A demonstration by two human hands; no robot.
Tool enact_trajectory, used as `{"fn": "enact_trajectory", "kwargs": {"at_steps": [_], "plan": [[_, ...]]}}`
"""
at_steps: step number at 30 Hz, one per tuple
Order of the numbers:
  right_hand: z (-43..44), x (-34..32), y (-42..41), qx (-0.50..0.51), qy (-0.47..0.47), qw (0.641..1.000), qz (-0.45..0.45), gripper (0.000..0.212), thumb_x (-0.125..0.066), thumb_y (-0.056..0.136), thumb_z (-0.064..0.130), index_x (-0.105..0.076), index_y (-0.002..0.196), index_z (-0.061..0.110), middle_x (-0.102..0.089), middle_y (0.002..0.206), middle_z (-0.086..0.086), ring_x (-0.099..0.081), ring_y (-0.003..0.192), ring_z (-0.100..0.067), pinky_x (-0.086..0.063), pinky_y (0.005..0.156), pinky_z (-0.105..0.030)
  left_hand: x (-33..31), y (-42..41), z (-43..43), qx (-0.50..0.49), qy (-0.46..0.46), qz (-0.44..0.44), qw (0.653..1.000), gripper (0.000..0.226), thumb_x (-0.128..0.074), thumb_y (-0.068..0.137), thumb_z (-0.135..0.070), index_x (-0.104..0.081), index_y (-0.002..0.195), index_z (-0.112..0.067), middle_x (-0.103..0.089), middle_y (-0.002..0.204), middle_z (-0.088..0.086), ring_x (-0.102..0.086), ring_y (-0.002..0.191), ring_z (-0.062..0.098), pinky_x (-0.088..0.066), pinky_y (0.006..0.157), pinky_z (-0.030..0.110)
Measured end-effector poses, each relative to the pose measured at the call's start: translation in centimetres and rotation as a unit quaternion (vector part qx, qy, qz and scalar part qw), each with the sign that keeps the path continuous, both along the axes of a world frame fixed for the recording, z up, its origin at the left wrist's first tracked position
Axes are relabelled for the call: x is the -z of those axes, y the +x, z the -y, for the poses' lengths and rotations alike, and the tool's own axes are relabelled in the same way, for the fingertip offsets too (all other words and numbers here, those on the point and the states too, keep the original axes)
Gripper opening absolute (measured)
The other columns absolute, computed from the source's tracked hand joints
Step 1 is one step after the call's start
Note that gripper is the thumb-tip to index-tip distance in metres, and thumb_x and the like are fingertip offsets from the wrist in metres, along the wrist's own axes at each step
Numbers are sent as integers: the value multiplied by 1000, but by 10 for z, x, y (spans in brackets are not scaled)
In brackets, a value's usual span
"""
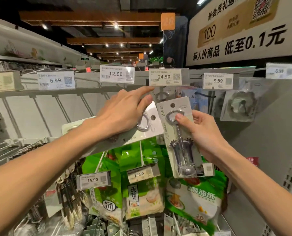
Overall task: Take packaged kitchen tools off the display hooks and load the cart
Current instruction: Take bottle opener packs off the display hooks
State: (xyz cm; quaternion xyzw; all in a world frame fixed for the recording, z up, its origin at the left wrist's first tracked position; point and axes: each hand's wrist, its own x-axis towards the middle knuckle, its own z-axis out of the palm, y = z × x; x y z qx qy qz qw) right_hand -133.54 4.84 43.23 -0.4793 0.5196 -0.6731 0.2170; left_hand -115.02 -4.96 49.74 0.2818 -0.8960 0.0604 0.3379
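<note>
My right hand (201, 133) grips a carded metal corkscrew pack (179, 133), held upright in front of the display, off its hook. My left hand (124, 111) clasps a second carded corkscrew pack (152, 128), tilted almost flat, with the index finger stretched toward the hook under the 24.90 price tag (165, 77). Another corkscrew pack (162, 97) still hangs on that hook behind both hands. No cart is in view.
Price tags line the top rail: 6.99 (56, 80), 12.90 (117, 74), 9.99 (218, 81). A blister pack with a metal ring tool (238, 104) hangs at right. Green bagged goods (142, 184) hang below under 15.90 tags. Bare hooks (39, 108) fill the left.
</note>
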Motion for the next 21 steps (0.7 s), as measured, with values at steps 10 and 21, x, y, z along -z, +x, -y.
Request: {"fn": "enact_trajectory", "kwargs": {"at_steps": [10,21], "plan": [[20,-14,-11,6,-37,999,-29,20,-60,97,15,-66,115,12,-75,110,-4,-71,103,-20,-54,96,-49,-30,-3,-9,-50,-85,33,995,64,-42,103,-44,-9,157,-36,-45,54,-3,-43,48,12,-34,47,29],[64,-36,-15,2,-49,999,-14,11,-62,96,15,-71,101,17,-76,105,-8,-71,101,-26,-53,95,-53,-63,-13,-8,-118,-94,95,984,62,-39,106,-38,-4,157,-39,-38,64,-4,-39,55,10,-30,55,34]]}}
